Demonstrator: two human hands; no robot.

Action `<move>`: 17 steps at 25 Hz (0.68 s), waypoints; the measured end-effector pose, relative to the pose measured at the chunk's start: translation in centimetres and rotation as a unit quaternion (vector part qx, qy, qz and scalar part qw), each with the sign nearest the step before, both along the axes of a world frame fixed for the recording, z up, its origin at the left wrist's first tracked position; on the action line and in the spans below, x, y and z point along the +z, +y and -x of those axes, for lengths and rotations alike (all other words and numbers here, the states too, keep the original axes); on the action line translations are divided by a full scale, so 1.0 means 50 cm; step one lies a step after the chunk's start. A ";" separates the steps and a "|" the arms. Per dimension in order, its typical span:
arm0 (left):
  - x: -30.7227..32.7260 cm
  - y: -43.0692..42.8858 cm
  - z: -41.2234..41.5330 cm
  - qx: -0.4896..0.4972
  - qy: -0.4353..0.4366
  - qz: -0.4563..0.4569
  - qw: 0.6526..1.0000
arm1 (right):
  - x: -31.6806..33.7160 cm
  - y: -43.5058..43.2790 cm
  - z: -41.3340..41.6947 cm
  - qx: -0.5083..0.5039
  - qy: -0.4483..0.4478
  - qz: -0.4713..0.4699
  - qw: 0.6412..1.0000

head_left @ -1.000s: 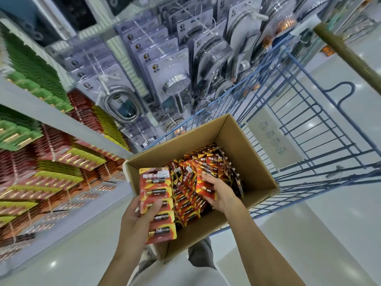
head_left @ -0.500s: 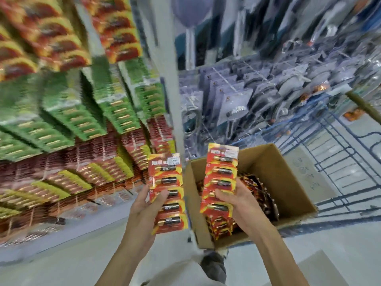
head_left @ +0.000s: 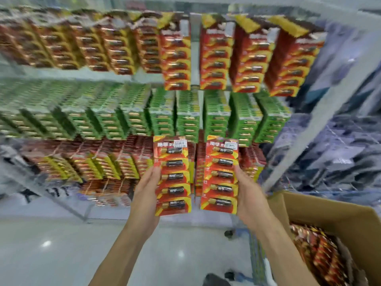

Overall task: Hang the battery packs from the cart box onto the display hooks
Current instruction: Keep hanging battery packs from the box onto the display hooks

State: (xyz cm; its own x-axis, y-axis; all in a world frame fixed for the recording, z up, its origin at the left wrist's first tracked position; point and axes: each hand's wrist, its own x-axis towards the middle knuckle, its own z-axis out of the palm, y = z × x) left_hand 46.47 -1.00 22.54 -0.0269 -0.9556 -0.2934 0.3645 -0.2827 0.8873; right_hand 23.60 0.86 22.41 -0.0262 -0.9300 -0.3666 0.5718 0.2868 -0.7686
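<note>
Two glossy red blister pks [head_left: 172, 176], one per hand [head_left: 144, 195].

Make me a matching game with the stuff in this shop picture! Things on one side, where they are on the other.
Things:
1. left hand
2. cardboard box
3. green packs
4. right hand

Places:
A. bottom right corner
B. hanging in the middle row of the display
C. holding the battery pack nearer the left edge
D. holding the battery pack nearer the box

Pairs: 1-C, 2-A, 3-B, 4-D
</note>
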 end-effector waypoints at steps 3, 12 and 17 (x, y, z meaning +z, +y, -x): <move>0.034 -0.026 -0.088 0.048 -0.011 0.028 0.998 | 0.032 -0.067 -0.095 0.044 0.023 0.032 0.998; 0.097 -0.188 -0.321 0.178 -0.054 0.058 0.981 | 0.108 -0.285 -0.324 0.113 0.066 0.066 0.989; 0.140 -0.305 -0.407 0.228 -0.017 0.053 0.972 | 0.152 -0.434 -0.414 0.103 0.075 0.059 0.990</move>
State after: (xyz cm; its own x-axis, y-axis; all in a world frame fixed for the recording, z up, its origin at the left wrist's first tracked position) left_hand 66.83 -16.24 29.54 0.4154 -0.8904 -0.1859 0.3998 -0.0049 0.9166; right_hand 44.31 -20.86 30.02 0.1223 -0.9577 -0.2605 0.3878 0.2877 -0.8757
